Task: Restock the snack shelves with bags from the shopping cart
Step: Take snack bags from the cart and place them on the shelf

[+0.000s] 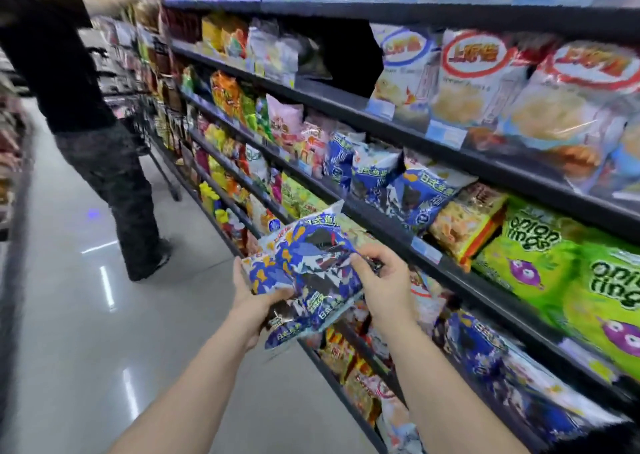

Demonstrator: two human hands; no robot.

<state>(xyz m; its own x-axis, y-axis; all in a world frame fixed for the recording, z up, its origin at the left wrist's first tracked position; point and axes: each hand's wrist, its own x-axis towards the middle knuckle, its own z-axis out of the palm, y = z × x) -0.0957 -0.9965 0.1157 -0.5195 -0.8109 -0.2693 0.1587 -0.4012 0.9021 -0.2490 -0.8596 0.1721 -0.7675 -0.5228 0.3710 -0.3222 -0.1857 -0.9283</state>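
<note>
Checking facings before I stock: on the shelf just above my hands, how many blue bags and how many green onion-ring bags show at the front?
blue bags: 3
green onion-ring bags: 2
Total: 5

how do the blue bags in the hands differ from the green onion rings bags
Colour: the blue bags are blue and white; the onion rings bags are bright green with purple cartoon figures.
Place: the blue bags are gripped by the left hand and right hand; the onion rings bags stand on a shelf.
Both are puffy snack bags.
</note>
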